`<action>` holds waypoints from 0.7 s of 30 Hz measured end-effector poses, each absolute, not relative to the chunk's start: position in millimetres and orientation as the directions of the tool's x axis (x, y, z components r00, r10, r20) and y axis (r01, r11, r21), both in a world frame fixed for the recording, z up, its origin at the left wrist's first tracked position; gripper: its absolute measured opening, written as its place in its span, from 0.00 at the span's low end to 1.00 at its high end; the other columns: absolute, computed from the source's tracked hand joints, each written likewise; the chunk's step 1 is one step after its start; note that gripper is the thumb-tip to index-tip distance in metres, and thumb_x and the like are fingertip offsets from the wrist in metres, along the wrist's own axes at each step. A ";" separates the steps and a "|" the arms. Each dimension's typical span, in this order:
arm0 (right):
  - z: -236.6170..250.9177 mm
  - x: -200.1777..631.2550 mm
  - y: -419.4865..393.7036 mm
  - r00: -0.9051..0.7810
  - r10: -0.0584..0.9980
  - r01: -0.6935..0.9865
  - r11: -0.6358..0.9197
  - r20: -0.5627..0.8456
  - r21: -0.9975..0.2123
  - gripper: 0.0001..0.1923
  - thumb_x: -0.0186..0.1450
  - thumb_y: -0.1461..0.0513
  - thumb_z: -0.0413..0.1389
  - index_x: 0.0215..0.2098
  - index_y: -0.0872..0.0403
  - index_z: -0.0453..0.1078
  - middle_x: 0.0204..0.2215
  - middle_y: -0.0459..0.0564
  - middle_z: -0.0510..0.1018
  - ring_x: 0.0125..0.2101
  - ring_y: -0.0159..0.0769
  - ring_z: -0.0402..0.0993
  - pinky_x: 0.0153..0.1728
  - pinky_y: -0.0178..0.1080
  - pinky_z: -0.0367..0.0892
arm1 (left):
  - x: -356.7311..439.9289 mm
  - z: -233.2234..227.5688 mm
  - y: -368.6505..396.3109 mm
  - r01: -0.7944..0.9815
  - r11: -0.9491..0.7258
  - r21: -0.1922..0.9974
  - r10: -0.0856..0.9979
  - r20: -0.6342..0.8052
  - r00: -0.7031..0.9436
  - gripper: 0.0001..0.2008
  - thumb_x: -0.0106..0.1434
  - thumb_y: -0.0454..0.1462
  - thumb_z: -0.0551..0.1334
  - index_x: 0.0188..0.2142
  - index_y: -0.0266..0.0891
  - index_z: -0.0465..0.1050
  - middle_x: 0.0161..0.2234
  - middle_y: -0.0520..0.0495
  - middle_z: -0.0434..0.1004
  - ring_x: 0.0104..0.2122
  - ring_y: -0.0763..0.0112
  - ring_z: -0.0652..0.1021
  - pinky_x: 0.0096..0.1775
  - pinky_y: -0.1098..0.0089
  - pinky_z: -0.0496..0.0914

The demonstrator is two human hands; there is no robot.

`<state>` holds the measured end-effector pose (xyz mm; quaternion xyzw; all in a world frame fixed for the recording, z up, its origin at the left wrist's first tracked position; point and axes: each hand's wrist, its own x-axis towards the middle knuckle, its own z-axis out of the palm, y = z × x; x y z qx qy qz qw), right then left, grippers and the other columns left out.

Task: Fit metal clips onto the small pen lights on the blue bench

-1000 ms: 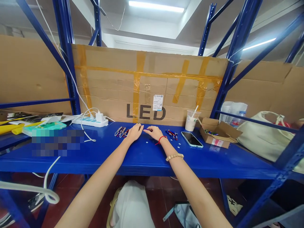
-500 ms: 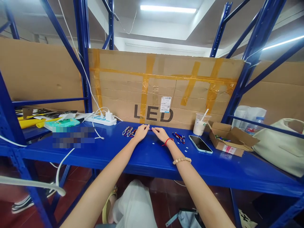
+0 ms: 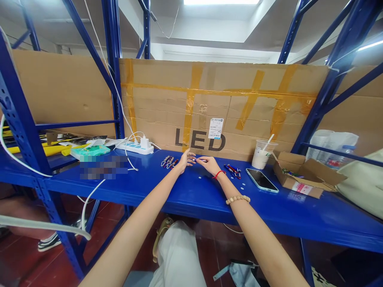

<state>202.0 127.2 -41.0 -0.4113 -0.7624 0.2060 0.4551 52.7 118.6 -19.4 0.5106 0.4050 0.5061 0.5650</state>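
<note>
Both hands now sit lifted a little off the blue shelf [image 3: 185, 195] instead of resting flat on it. The left hand [image 3: 186, 159] opens its fingers and tips up, and the right hand [image 3: 209, 164] pinches a small pen-like piece [image 3: 200, 160] between them more clearly than a second ago. The view swings left, so everything slides rightward

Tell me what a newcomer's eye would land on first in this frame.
First, the big taped cardboard sheet marked LED, standing at the back of the blue metal shelf. Then the two bare arms reaching to mid-shelf, where the left hand and right hand meet over a small pen-like item, with little clusters of similar items on either side.
</note>
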 end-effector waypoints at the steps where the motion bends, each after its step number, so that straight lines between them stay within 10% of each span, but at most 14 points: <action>1: -41.1 201.9 127.5 -0.249 0.815 0.430 0.577 0.523 -0.694 0.21 0.54 0.50 0.54 0.33 0.59 0.76 0.31 0.53 0.79 0.32 0.40 0.73 0.33 0.37 0.65 | 52.0 -18.2 118.7 -0.173 -0.027 0.985 0.987 0.054 0.153 0.21 0.62 0.48 0.43 0.27 0.37 0.66 0.25 0.47 0.71 0.22 0.75 0.71 0.24 0.76 0.62; 13: -37.4 198.3 126.8 -0.205 0.813 0.356 0.581 0.546 -0.732 0.24 0.57 0.48 0.51 0.35 0.59 0.75 0.34 0.54 0.78 0.36 0.40 0.73 0.37 0.38 0.66 | 55.0 -25.3 116.5 -0.208 0.188 0.960 0.819 -0.037 0.572 0.32 0.58 0.57 0.40 0.40 0.35 0.69 0.36 0.37 0.76 0.35 0.61 0.75 0.35 0.66 0.67; 21: -37.5 197.1 121.1 -0.215 0.830 0.395 0.555 0.514 -0.732 0.21 0.52 0.50 0.57 0.32 0.60 0.76 0.29 0.54 0.78 0.30 0.37 0.71 0.32 0.37 0.65 | 50.7 -22.4 126.6 -0.187 -0.141 0.972 0.955 0.183 0.233 0.26 0.59 0.50 0.44 0.41 0.37 0.72 0.46 0.44 0.73 0.45 0.64 0.72 0.40 0.70 0.66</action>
